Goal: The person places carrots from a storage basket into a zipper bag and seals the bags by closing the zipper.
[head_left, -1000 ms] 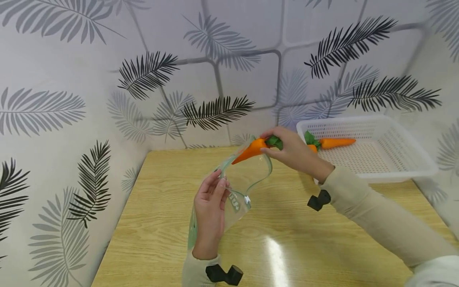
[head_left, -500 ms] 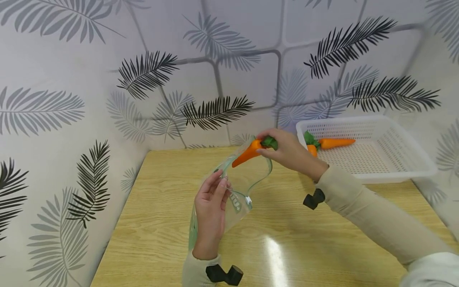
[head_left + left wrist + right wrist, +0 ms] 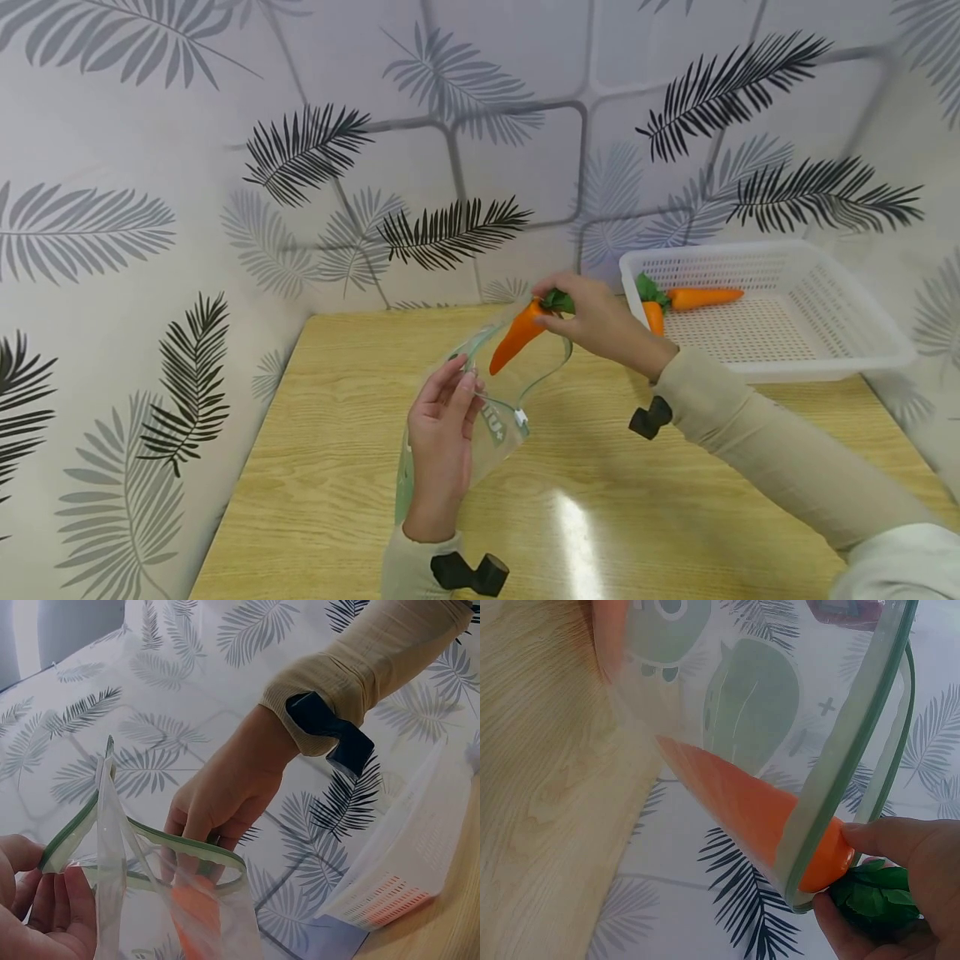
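So, bagging step, apparently: orange tapered carrot with green leafy top point(image 3: 515, 337) sits partly inside the mouth of the clear green-edged plastic zip bag point(image 3: 491, 421), tip towards 7 o'clock, leaves towards 1, long axis slanting between. Left hand point(image 3: 441, 425) pinches the bag rim; right hand point(image 3: 592, 321) grips the carrot's leafy end. Next probably calls for lowering tip-first, then release.

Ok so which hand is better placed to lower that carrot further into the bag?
Probably the right hand: it grips the carrot by its leafy end, narrow end downward inside the bag. The left hand is occupied, pinching the bag's edge at its open mouth.
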`<state>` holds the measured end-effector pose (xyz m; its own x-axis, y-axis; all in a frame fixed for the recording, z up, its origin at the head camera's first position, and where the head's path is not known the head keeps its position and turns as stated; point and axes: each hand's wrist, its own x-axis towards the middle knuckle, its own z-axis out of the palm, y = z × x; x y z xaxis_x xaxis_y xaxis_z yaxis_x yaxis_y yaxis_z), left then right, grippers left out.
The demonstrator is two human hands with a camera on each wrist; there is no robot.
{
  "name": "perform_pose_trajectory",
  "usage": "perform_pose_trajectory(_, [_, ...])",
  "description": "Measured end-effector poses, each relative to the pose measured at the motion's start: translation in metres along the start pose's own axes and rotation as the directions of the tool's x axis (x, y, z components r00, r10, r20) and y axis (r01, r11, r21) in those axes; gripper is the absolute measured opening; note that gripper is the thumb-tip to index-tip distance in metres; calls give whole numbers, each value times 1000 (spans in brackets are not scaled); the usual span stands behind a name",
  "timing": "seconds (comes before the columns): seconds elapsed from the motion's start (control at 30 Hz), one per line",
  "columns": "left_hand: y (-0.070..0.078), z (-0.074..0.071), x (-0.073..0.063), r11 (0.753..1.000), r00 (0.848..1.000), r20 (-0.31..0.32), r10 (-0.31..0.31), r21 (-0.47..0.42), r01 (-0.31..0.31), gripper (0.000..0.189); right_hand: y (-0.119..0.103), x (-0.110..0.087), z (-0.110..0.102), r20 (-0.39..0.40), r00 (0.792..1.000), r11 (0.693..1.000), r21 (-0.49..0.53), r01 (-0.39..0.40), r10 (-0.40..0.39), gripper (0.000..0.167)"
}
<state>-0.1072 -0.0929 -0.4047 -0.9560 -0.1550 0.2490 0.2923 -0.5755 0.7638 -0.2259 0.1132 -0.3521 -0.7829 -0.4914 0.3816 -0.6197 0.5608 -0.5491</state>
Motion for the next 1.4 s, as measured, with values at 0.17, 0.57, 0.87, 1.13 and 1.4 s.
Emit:
perform_pose_trajectory(0.17, [-1,-1,0,1000,1000,1,1,3,-1,36,2,-2,0,-5,1000,1000,15,10,-10,37])
perform_pose_trajectory(0.57, [1,-1,1,1000,1000,13,25,9,-25,34,16,-16,-13,-85,995,984,170,-46,61,29])
perform_pose_trajectory(0.87, [1,0,0,999,999,15,30,18,-30,34,33,-28,-28,-73,980,976,126,-177,187,25])
perform_pose_trajectory(1.13, [1,-1,0,999,999,25,41,22,-41,34,51,-36,-44,-78,971,971,93,-218,226,25])
perform_pose_trajectory(1.4, [1,-1,-1,999,999,18,40,25,-41,34,71,-42,-57,-100,957,963,43,-268,271,28])
